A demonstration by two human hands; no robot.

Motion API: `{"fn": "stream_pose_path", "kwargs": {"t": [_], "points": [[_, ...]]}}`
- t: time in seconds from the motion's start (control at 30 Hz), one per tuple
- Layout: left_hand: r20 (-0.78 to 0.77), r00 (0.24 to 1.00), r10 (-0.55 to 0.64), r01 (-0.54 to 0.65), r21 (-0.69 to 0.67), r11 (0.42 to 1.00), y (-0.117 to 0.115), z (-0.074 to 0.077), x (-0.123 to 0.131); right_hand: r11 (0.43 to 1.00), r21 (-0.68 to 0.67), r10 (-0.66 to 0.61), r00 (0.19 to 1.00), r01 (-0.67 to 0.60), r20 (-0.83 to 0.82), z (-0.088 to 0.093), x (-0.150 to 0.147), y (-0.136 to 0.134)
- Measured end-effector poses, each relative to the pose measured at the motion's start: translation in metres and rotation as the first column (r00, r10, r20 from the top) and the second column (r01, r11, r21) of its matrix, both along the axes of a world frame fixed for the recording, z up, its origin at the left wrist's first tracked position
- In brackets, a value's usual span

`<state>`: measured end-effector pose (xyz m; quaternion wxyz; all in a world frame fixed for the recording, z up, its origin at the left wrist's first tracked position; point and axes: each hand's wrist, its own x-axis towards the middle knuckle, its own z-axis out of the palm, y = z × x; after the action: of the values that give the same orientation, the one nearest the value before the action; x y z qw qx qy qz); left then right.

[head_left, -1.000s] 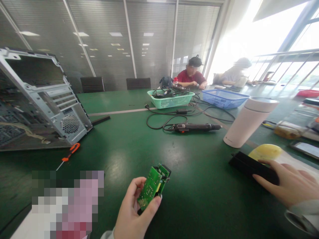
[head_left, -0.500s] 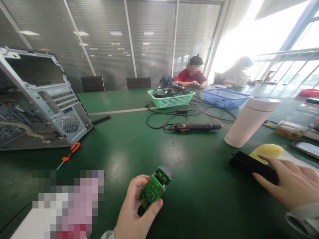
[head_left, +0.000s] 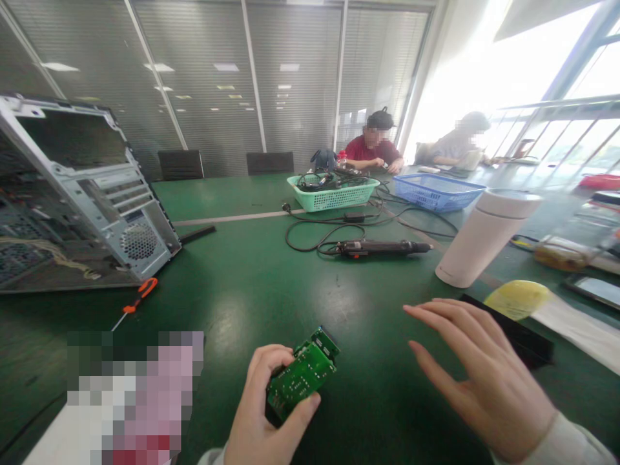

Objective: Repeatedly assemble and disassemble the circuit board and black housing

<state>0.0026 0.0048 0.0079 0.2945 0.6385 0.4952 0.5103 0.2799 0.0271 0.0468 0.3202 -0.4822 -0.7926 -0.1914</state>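
A small green circuit board assembly (head_left: 303, 378) is gripped between the thumb and fingers of my left hand (head_left: 266, 407), above the front of the green table (head_left: 232, 284). It looks like boards joined at an angle. My right hand (head_left: 479, 374) hovers at the right, thumb and fingers apart, holding nothing. Partly hidden behind that hand, a black elongated casing (head_left: 526, 339) lies on the table. A yellow rounded object (head_left: 518, 299) rests just beyond the casing.
An opened computer case (head_left: 140, 219) stands at the left, an orange-handled screwdriver (head_left: 138, 300) before it. A black electric screwdriver (head_left: 382, 248) lies mid-table. Behind are a green basket (head_left: 334, 197) of cables and a blue basket (head_left: 438, 194). A pale tumbler (head_left: 487, 239) stands right. Two people sit farther back.
My right hand has let go of the black casing and moved left, its fingers spread. My left hand has turned the circuit board slightly.
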Motion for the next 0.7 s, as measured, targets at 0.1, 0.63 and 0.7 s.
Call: {"fn": "stream_pose_path", "kwargs": {"t": [0.1, 0.63, 0.7], "points": [[-0.078, 0.996, -0.052, 0.056, 0.046, 0.997, 0.000, 0.005, 0.000, 0.985, 0.006, 0.171, 0.985, -0.171, -0.015, -0.006, -0.032, -0.010], [0.102, 0.967, -0.234, 0.248, -0.159, 0.956, -0.006, -0.001, -0.002, 0.793, -0.279, 0.412, 0.814, -0.542, -0.410, -0.029, -0.073, -0.009], [0.172, 0.953, -0.248, 0.280, -0.203, 0.938, -0.007, 0.001, -0.001, 0.715, -0.374, 0.384, 0.780, -0.590, -0.495, -0.025, -0.073, -0.011]]}}
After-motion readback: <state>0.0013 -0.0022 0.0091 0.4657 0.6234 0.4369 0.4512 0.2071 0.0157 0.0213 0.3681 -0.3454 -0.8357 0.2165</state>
